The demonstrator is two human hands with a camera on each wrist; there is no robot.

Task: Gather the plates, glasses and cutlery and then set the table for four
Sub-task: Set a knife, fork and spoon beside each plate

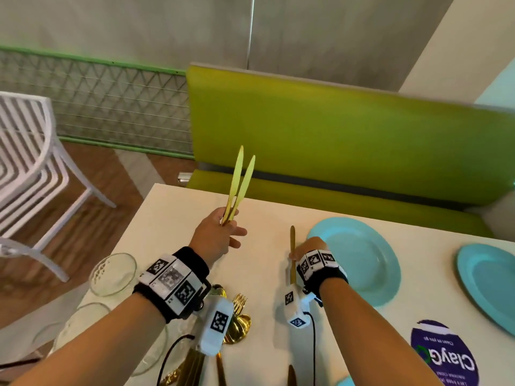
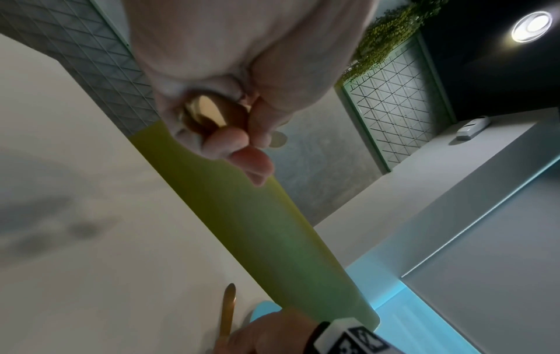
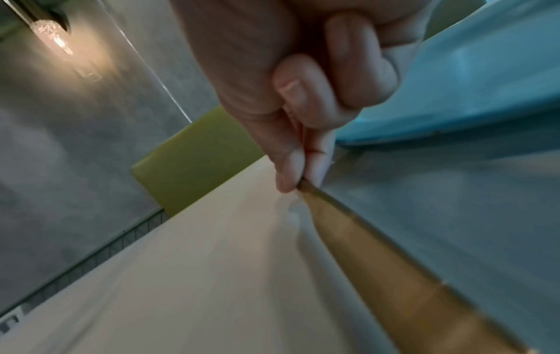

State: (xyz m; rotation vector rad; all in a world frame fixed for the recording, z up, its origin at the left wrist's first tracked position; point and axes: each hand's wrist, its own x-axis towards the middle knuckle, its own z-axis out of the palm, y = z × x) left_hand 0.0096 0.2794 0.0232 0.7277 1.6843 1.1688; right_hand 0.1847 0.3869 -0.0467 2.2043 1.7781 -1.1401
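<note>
A person's right hand (image 1: pixel 308 250) pinches a gold knife (image 1: pixel 292 247) flat beside a blue plate (image 1: pixel 370 263), apparently laying a place, while the left hand (image 1: pixel 216 235) grips two spare knives (image 1: pixel 239 182) aloft for later settings

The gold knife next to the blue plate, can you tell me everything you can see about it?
The gold knife is long, slim and shiny, like polished metal, with a rounded tip pointing away toward the green bench. It lies along the white table, just left of the blue plate, not touching it as far as the head view shows. The right hand pinches it partway along between thumb and fingertips. Whether it rests fully on the table is unclear.
</note>
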